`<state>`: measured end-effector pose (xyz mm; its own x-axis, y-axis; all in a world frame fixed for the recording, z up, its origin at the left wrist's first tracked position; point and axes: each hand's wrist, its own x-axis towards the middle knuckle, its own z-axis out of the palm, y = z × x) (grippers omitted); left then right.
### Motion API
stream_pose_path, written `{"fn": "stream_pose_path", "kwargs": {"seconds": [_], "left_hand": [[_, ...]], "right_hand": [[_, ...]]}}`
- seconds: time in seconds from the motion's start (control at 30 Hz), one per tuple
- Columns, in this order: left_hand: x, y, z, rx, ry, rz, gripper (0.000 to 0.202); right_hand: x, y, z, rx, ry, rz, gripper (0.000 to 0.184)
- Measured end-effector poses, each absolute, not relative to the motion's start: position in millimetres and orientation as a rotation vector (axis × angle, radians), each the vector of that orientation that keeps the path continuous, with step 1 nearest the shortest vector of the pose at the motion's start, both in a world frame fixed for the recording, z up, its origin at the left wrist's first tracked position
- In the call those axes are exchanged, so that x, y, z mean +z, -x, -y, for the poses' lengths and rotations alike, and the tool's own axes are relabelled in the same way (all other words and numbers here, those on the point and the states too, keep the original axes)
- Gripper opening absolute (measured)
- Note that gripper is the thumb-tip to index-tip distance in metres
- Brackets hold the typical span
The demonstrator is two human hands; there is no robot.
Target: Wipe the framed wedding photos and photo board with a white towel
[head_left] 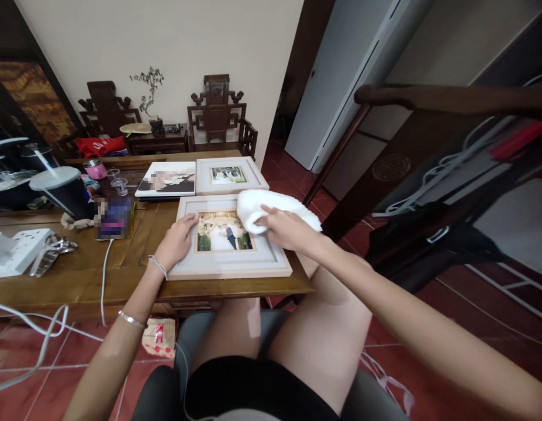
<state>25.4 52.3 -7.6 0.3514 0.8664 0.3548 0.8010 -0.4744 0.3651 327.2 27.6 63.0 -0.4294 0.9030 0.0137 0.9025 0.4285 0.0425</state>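
Note:
A light wooden picture frame with a photo in it lies flat at the near edge of the wooden table. My left hand rests on the frame's left side, fingers spread flat. My right hand presses a white cloth onto the frame's upper right part, fingers curled over the cloth. A second, smaller framed photo lies just behind, and a photo print or album lies to its left.
On the table's left stand a dark cup with a straw, a pink tin, small glasses, a phone on a cable and a white power strip. Carved chairs stand against the far wall. A dark rack stands to the right.

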Motion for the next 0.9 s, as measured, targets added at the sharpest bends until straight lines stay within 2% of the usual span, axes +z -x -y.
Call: {"fn": "stream_pose_path", "kwargs": {"seconds": [0.17, 0.27, 0.37, 0.5, 0.57, 0.63, 0.77, 0.9], "left_hand": [[-9, -26, -51, 0.762, -2.43, -1.564, 0.056], [-8, -28, -49, 0.747, -2.413, -1.587, 0.054], [-6, -29, -48, 0.751, -2.457, -1.589, 0.047], [-3, -30, -48, 0.712, -2.473, -1.618, 0.045], [-2, -30, -48, 0.7, -2.455, -1.64, 0.046], [-2, -29, -49, 0.721, -2.432, -1.645, 0.045], [-3, -27, -51, 0.733, -2.396, -1.638, 0.046], [-6, -25, -51, 0.718, -2.41, -1.625, 0.046]], "right_hand": [[48, -311, -49, 0.333, -1.581, -2.705, 0.045], [45, -311, -27, 0.358, -1.485, -2.751, 0.043], [52, -317, 14, 0.254, -1.437, -2.769, 0.043], [75, -331, 55, -0.06, -1.37, -2.753, 0.05], [87, -336, 58, -0.238, -1.352, -2.744, 0.056], [94, -335, 45, -0.283, -1.415, -2.754, 0.059], [87, -317, -12, 0.143, -1.7, -2.718, 0.054], [64, -294, -64, 0.395, -1.64, -2.689, 0.044]]}}
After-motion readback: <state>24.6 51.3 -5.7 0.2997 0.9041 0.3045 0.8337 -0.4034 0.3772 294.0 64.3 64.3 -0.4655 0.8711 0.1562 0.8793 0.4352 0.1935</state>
